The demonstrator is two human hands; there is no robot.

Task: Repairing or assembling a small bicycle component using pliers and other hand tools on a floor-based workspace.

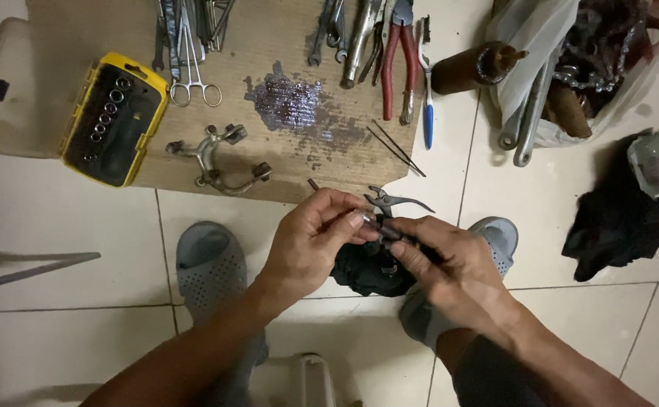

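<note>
Inspecting largest to smallest:
Floor: pale tiled floor [58, 218], with a sheet of brown cardboard [269, 45] laid on it above the hands.
Cardboard load: yellow socket case [114, 119] at left, scissor-handled forceps [191, 79], a curved metal bracket [216, 157], red-handled pliers [397, 60], a blue-handled toothbrush [426, 90]; several tools are cut off by the top edge.
Feet: two grey perforated sandals [209, 264], one each side of the hands.
Left hand: left hand [314, 234] curled, thumb and fingertips pinched on a small metal piece [367, 219]; its kind cannot be made out.
Right hand: right hand [450, 260] closed around a dark part [389, 235], fingers pointing left toward the other hand.
Held item: short and slim, long axis roughly level, left to right, bridging both hands over a black rag [367, 271].
Nearby: small needle-nose pliers [397, 202] just above the hands, handles pointing right.
Hidden: most of the held item is covered by fingers.
Right side: black cloth [616, 218] and a white bag [540, 45], contents unclear.
</note>
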